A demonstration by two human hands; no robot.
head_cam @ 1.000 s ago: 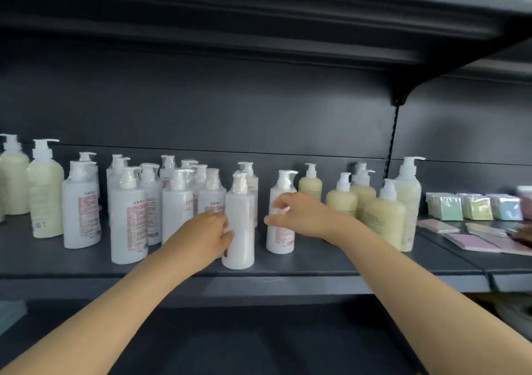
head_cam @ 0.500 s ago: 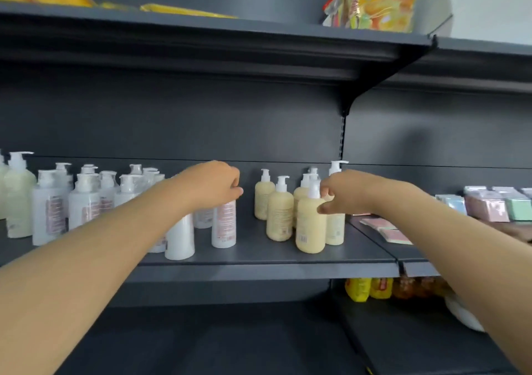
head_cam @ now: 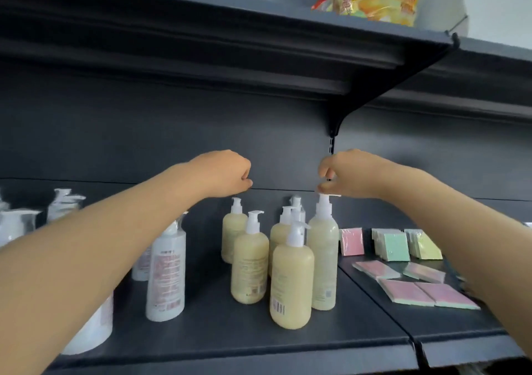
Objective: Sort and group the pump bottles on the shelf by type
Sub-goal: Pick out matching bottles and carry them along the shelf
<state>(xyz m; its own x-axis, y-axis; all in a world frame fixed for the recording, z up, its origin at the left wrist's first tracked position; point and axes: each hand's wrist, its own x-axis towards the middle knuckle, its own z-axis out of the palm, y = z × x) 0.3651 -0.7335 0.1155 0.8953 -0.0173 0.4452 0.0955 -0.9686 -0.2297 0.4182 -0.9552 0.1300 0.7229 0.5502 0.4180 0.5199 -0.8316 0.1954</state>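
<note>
The sorting looks well along: on the dark grey metal shelf (head_cam: 201, 331) the white plastic pump bottles with red-printed labels (head_cam: 165, 274) stand to the left, and the cream-yellow plastic pump bottles (head_cam: 290, 282) form a tight cluster in the middle, with a bare strip of shelf between the two kinds. The step in hand appears to be tidying the cream group.

The right hand (head_cam: 348, 173) hovers at the white pump head of the tall cream-yellow pump bottle (head_cam: 322, 259), which stands at the right edge of that cluster. Its thumb and forefinger are curved toward each other with a gap between them; whether they actually grip the pump head cannot be told. The left hand (head_cam: 224, 173) is curled into a loose fist above the cluster's left side and holds nothing visible.

Pastel sponge packs (head_cam: 394, 245) sit just beside the tall bottle on the neighbouring shelf section.

The next move likely calls for a firm pinch on the pump neck and a straight lift or slide, since the bottles stand close and a tall one tips easily.
</note>
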